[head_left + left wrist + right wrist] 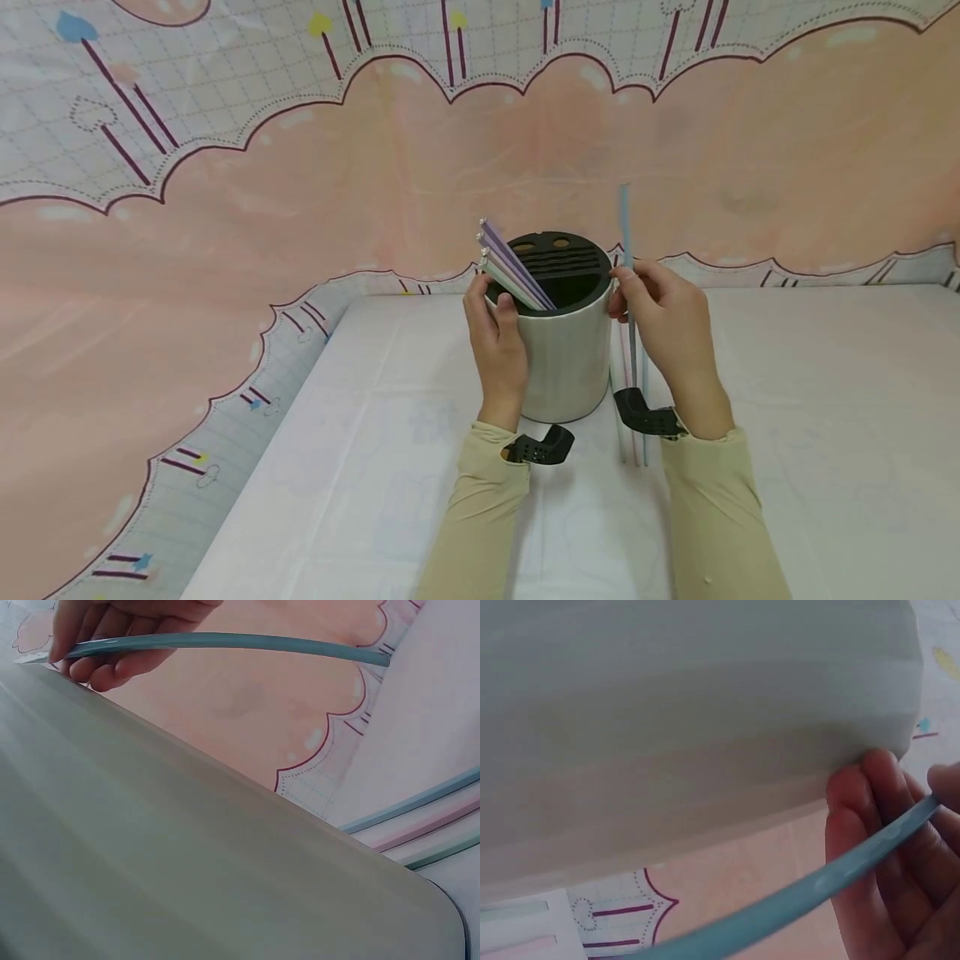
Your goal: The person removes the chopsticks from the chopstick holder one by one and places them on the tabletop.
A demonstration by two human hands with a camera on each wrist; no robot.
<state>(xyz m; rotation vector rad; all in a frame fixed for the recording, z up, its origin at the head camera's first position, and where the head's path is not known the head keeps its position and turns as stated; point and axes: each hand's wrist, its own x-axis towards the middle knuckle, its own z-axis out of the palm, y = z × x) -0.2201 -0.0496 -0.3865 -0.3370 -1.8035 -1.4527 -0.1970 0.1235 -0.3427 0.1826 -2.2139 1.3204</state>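
Note:
A white ribbed pen holder (566, 367) with a black slotted top (562, 254) stands upright on the table. My left hand (501, 350) grips its left side near the rim, thumb at the front. Several slim sticks (517, 262), purple, pink and pale green, lean to the left out of its larger opening. Between thumb and fingers, my right hand (663, 312) pinches a slim blue stick (625, 221) just right of the pot. That stick is held nearly vertical; its flat lower end shows in the left wrist view. In the right wrist view, the fingertips (881, 766) are right at the pot wall.
Blue, pink and green sticks (431, 819) lie side by side on the white tabletop (825, 433), right of the pot. A patterned peach cloth (525, 167) hangs behind the table. Black wrist cameras (543, 447) are strapped over both sleeves.

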